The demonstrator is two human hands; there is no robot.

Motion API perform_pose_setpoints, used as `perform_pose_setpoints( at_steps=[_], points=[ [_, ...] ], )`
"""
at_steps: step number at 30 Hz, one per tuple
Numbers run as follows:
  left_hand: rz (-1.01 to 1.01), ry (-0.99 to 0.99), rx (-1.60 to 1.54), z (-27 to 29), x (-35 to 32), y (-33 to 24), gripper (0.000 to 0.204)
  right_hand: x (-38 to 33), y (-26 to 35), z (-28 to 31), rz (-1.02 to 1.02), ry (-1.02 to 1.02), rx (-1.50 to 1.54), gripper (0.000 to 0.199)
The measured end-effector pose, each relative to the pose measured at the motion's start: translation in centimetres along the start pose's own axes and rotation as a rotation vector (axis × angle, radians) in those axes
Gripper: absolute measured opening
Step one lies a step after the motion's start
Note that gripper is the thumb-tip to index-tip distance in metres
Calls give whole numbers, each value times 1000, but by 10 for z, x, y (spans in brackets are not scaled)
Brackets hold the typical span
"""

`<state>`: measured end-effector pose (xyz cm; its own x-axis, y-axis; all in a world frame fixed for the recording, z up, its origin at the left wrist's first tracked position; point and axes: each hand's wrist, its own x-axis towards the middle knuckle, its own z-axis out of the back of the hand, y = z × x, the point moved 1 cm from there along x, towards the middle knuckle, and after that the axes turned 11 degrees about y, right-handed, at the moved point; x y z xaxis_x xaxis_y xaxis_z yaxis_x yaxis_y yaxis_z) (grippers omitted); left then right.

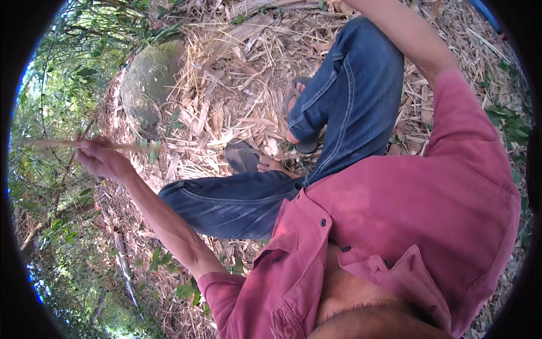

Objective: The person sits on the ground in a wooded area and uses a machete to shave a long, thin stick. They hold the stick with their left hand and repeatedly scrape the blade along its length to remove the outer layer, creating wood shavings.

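Out at the far left, my left hand is closed around a thin tan stick. The stick lies roughly level across the view, and both its ends are smeared by motion. Whether it is wood or split bamboo I cannot make out. My right forearm reaches up past the top edge, so the right hand is out of sight. Beyond the stick's right end sits a rounded mossy rock.
Dry leaves and straw cover the ground. My bent legs in blue jeans take up the middle, with sandalled feet between them. Green bushes and branches crowd the left side. Something blue shows at the upper right rim.
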<state>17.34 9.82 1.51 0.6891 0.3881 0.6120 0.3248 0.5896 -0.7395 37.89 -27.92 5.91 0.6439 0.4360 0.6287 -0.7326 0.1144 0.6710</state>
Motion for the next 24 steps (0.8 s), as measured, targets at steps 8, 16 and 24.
perform_pose_setpoints(
  at_steps=[8,16,24],
  points=[
    [-22,38,-235,-70,34,5,33,-2,11,-4,-118,77,33,36],
    [365,128,-157,-120,-30,52,47,-11,1,-30,-311,289,-170,54],
    [156,-188,-354,-72,57,-24,54,-23,5,-5,-342,427,-343,48]
  ],
)
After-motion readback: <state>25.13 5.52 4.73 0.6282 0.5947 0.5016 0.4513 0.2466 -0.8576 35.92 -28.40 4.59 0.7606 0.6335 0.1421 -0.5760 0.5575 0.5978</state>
